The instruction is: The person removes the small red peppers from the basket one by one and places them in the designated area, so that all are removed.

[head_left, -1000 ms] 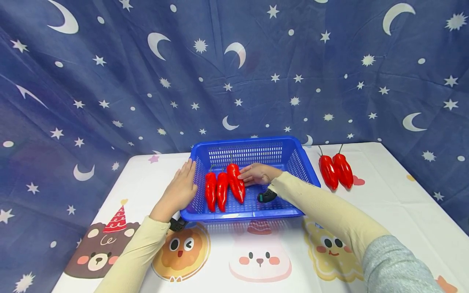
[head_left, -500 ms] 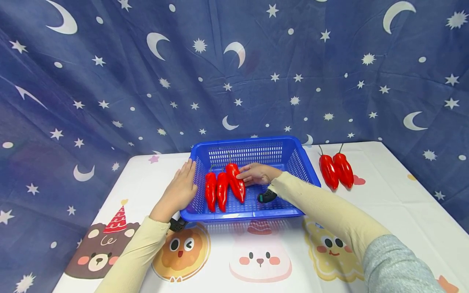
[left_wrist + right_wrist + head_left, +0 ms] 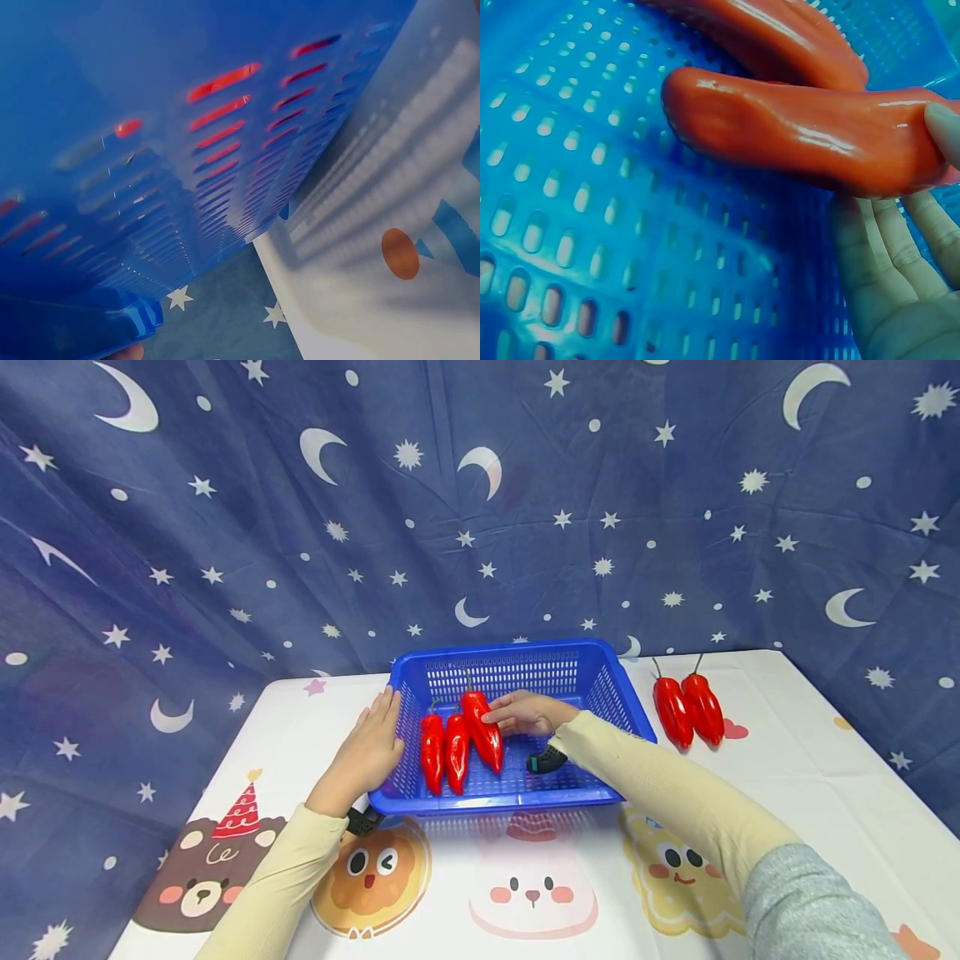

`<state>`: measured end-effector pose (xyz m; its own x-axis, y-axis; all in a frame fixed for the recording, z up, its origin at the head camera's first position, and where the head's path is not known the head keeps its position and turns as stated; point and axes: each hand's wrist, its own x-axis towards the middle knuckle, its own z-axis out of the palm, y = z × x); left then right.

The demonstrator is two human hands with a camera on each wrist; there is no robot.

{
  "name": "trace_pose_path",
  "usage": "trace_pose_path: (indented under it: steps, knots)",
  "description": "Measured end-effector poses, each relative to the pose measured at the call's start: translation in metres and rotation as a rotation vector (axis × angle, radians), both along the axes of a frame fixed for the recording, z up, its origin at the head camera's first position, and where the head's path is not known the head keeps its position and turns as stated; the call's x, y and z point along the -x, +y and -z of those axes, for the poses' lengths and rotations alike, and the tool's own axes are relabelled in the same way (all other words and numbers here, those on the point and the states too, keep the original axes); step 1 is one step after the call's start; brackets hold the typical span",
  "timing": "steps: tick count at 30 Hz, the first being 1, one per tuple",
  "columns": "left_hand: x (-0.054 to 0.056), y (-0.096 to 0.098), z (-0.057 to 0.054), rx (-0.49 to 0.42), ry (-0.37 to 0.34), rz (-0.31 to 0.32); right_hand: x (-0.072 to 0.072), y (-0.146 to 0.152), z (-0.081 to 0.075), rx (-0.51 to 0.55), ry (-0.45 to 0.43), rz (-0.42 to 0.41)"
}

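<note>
A blue plastic basket (image 3: pixel 510 801) with slotted walls holds several red peppers. My right hand (image 3: pixel 527 714) reaches inside and grips the rightmost one, a glossy red pepper (image 3: pixel 486 745), thumb on one side and fingers on the other. In the right wrist view, the gripped pepper (image 3: pixel 780 142) slants close over the basket floor. Two more peppers, one at the far left (image 3: pixel 432 756) and a middle one (image 3: pixel 456 756), lie side by side to its left. Straight fingers of my left hand (image 3: pixel 367 747) rest along the basket's left wall. Red shows through that wall's slots in the left wrist view.
Two more red peppers (image 3: pixel 684 710) lie together on the white table to the right of the basket. A tablecloth (image 3: pixel 420 918) printed with cartoon faces covers the table. Behind hangs a blue curtain (image 3: pixel 525 593) with moons and stars.
The right hand has shifted the gripped pepper slightly away from me and to the left at its stem end. The other two peppers moved a little; the left hand stayed still.
</note>
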<state>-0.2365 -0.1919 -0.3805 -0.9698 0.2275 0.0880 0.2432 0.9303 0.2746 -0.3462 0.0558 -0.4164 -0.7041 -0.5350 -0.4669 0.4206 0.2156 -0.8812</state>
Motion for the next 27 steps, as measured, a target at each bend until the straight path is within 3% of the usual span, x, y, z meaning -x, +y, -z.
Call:
trace_pose_path:
  steps: [10,27]
  knots:
    - [0.0,-0.001,0.001,-0.004,0.002,0.0,0.003,0.004,-0.013,-0.002,0.071,0.028]
    - [0.0,-0.001,0.001,-0.004,-0.001,-0.001,0.005,0.014,-0.038,0.061,0.061,0.131]
